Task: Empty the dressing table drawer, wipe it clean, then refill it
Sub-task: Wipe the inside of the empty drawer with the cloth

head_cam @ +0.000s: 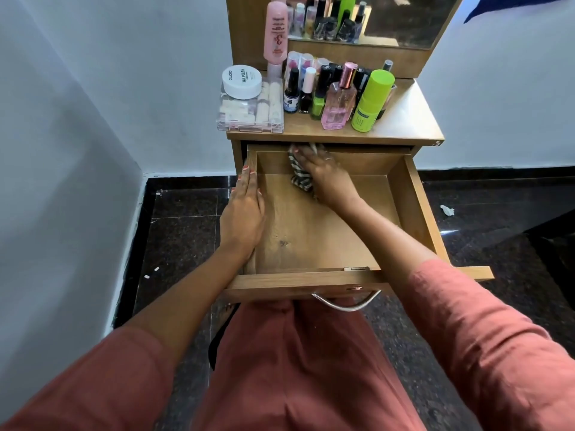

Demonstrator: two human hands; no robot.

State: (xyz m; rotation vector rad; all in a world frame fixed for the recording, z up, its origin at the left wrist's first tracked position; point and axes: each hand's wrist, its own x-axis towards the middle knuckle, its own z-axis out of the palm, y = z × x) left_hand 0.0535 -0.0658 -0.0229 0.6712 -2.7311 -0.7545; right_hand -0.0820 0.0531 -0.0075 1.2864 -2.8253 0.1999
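Drawer (311,234) juts toward person, right hand (323,174) pressing cloth (300,178) flat at back, left hand (244,209) flat on rim

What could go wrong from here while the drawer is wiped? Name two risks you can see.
The right hand presses the striped cloth against the drawer's back wall, just under the tabletop; a jolt could topple the crowded pink perfume bottle or green bottle. The clear box sits at the tabletop's front edge with a white jar on top; it might slide off into the drawer.
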